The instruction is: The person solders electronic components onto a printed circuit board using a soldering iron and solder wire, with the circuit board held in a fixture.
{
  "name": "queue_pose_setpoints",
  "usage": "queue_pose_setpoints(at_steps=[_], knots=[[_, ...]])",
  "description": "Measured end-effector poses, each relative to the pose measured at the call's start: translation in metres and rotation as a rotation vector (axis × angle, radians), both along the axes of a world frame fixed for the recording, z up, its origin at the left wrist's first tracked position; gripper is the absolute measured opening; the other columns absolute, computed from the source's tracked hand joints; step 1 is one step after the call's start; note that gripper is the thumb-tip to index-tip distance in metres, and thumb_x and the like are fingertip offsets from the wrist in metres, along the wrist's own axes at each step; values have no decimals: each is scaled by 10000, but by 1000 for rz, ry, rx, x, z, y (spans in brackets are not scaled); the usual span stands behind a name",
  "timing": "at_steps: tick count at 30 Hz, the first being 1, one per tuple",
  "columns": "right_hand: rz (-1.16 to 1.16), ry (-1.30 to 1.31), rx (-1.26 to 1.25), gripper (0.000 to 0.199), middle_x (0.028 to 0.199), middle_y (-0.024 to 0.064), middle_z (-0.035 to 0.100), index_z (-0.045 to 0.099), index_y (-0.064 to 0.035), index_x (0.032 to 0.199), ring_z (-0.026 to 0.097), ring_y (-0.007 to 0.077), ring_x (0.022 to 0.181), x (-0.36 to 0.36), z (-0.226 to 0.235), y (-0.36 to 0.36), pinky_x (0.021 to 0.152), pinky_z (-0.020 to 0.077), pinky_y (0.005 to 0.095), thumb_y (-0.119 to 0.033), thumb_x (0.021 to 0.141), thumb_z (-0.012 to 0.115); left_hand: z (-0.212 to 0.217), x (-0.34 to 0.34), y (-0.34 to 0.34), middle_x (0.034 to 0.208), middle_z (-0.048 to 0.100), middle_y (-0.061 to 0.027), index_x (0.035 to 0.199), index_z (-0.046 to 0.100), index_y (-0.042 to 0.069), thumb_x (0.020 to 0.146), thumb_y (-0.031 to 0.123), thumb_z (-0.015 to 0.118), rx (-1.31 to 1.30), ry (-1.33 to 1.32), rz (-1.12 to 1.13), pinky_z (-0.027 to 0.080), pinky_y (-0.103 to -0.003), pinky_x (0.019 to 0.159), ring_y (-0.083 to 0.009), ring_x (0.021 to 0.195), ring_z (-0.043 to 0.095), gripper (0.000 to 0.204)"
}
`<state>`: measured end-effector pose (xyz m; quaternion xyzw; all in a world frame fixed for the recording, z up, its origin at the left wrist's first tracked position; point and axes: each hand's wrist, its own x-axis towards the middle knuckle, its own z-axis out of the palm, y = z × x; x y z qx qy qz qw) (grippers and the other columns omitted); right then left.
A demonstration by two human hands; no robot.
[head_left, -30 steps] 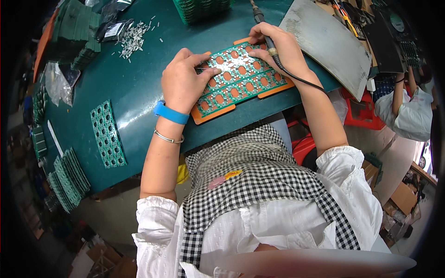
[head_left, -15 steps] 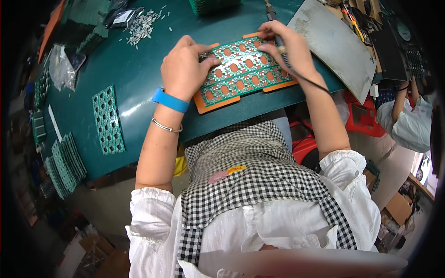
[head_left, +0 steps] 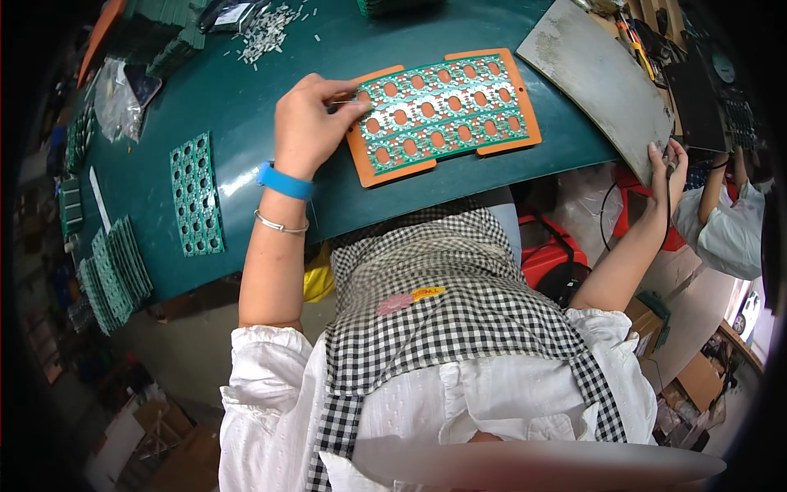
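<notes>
Green bench (head_left: 246,123), panel (head_left: 447,107) near edge

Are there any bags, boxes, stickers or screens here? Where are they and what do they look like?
Clear plastic bag: far left on the green table, crumpled and see-through.
Small label: on the checked apron, narrow yellow strip beside a pink patch.
Cardboard boxes: on the floor, lower right, brown and flat-sided.
White bag: far right, soft and bulging.
No screens that I can make out.

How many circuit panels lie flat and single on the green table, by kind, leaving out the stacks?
Green circuit panel in an orange rectangular frame, touched by the left hand: 1
Bare green perforated circuit panel: 1
Total: 2
</notes>
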<state>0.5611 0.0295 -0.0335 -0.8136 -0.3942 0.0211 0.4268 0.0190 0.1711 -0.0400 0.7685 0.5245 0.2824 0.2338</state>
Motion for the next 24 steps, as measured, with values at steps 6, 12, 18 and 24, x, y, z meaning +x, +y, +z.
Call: queue_pose_setpoints(at_steps=[6, 12, 18, 24], knots=[[10, 524, 540, 387, 1355, 281, 536, 434, -11, 1175, 533, 315, 1262, 11, 8, -12, 1072, 421, 422, 112, 856, 615, 11, -20, -13, 688, 568, 29, 1060, 725, 29, 975, 170, 598, -30, -368, 264, 401, -248, 577, -58, 626, 474, 207], [294, 748, 513, 386, 1367, 286, 525, 463, -37, 1160, 521, 337, 1281, -43, 9, -10, 1062, 438, 423, 117, 836, 608, 25, -8, -39, 700, 514, 65, 1246, 619, -12, 1048, 278, 484, -390, -596, 164, 227, -185, 473, 2, 543, 296, 376], [522, 861, 277, 340, 1343, 187, 584, 530, -36, 1080, 566, 176, 1153, -176, -4, 55, 945, 460, 279, 102, 782, 622, 14, 10, -51, 852, 646, 7, 1415, 436, -52, 1038, 279, 506, -628, -788, 153, 319, -173, 501, -3, 570, 380, 506], [682, 335, 91, 328, 1258, 52, 649, 579, -34, 1100, 512, 48, 827, -184, 0, 79, 681, 441, 180, 25, 799, 695, -31, -26, -47, 741, 624, -17, 1386, 452, -91, 939, 175, 661, -359, -347, 252, 471, -221, 635, -50, 685, 536, 561]])
